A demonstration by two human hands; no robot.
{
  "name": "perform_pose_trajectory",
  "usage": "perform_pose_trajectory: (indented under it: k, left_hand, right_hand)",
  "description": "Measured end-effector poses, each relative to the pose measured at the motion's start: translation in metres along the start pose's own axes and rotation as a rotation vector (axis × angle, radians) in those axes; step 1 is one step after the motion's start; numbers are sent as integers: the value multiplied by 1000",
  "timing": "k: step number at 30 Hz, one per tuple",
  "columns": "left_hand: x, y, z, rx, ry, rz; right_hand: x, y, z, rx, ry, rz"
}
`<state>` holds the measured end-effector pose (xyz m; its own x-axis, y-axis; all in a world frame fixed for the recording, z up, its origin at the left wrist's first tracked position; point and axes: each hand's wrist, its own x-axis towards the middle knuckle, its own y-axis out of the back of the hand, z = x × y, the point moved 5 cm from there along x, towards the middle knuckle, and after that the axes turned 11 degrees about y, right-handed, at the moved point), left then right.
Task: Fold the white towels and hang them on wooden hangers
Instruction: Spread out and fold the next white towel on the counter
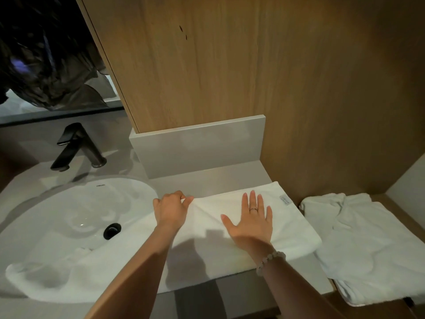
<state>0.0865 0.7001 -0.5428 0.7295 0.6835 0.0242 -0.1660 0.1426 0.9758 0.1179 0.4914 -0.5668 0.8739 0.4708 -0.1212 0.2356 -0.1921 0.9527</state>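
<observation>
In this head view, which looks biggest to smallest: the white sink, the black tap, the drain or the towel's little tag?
1. White oval ceramic sink
2. Black metal tap
3. Round black drain and small white towel tag: too alike to rank.

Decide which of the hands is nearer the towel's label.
Right. The right hand lies flat on the towel, just left of the label; the left hand pinches the towel's edge farther left, beside the sink.
</observation>
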Motion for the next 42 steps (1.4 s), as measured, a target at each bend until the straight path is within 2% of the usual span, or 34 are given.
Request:
perform_pose_trajectory:
  k: [2,4,6,7,10,13,16,26,28,30,31,33,34,36,39,42]
  left_hand:
    - [1,3,0,32,12,-14]
    - [3,7,1,55,8,-21]
    - [2,9,8,31,-25,-68]
    - [1,7,15,-5,-44,-115]
    - [-2,-1,44,-122,-121,-237]
    - [-5,-9,70,-142,-212,-264]
    - [-6,-13,79,-126,-225,-245]
    - [-11,-18,87,11,-210,-44]
    - [-25,-10,86,-24,-241,41]
    - [-52,7,90,-175,-365,197]
    - [-73,13,91,-269,-468,224]
    - [-125,9,96,-242,-752,184]
    - [-149,5,98,-183,-874,157]
    - [-176,0,99,-114,-947,136]
    - [-185,-1,101,-98,-837,88]
    - [-194,-9,101,18,-800,25]
  right_hand:
    - [5,10,1,30,14,-17]
    - [14,32,11,57,-20,137]
    - [20,53,30,47,-148,323]
    - [22,58,41,63,-231,352]
    - [27,57,68,241,-427,295]
    - [31,54,83,415,-493,298]
    - [34,50,93,491,-518,300]
    - [37,47,91,371,-406,471]
    - [33,48,90,323,-401,489]
    - [24,53,86,280,-375,541]
    - [19,56,82,246,-338,570]
    - [9,61,75,168,-249,585]
    - [6,62,73,142,-214,559]
    - [2,62,74,121,-167,465]
    - [-2,58,70,61,-9,325]
    - [-6,46,59,11,203,158]
